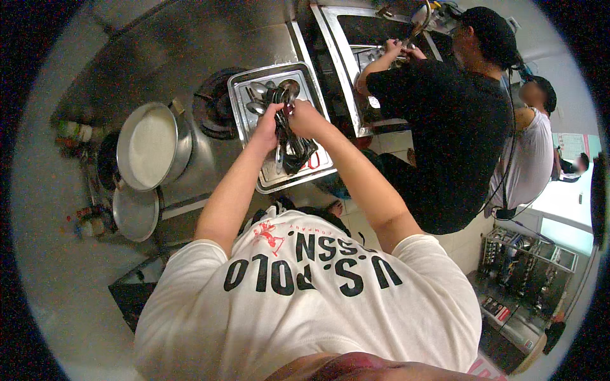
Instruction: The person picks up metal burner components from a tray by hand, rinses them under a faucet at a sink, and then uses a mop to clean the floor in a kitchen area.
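Both my hands grip a bundle of metal spoons and other utensils above a rectangular metal tray. My left hand is on the left side of the bundle, its thumb along the handles. On the right side, close to it, my right hand has its fingers curled around the bundle's upper part. The spoon bowls point away from me. Dark handles or a dark wrapping hang towards me over the tray; which of these it is, I cannot tell. Red writing shows on the tray's bottom near its right corner.
The tray lies partly over a gas burner on a steel stove top. Left of it stand a large pot of whitish liquid and a round metal lid. A person in black works at a sink on the right, another person behind.
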### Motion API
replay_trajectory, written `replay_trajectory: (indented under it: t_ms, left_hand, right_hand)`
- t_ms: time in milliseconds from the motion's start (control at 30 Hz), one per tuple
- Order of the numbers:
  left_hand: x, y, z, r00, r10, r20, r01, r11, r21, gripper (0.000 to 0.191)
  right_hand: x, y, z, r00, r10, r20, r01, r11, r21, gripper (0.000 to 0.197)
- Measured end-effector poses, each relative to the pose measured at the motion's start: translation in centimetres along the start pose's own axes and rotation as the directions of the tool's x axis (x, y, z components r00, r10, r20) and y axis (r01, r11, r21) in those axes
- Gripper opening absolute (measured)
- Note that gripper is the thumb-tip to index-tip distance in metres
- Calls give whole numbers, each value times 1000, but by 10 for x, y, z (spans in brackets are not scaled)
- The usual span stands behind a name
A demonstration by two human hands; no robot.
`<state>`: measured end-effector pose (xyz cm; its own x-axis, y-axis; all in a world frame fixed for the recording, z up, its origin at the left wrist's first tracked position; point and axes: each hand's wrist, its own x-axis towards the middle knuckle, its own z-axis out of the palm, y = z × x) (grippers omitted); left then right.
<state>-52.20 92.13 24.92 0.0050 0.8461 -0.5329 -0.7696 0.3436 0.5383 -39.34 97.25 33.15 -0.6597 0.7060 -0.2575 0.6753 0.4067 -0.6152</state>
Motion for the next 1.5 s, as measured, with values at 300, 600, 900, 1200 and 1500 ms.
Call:
replay_trajectory:
  t_ms: [300, 600, 900, 1200, 1500]
  left_hand:
    - [2, -22, -16, 999, -9, -35, 12, 997, 80, 49]
    - [11, -10, -43, 942, 248, -225, -139, 901, 411, 30]
    - [11, -9, -95, 963, 126, -239, -26, 924, 382, 25]
    - [-1, 11, -98, 979, 19, -202, 86, 863, 497, 39]
    - [4, 12, -95, 976, 29, -217, 58, 921, 385, 26]
  right_hand:
    - [-19, -19, -4, 979, 78, 190, -33, 972, -233, 36]
    - [53, 178, 56, 853, 498, -159, -477, 866, 151, 43]
    - [103, 195, 141, 804, 542, -245, -574, 815, -77, 41]
    - [151, 202, 130, 764, 608, -215, -634, 769, -77, 41]
    - [181, 213, 111, 893, 404, -199, -434, 890, -142, 44]
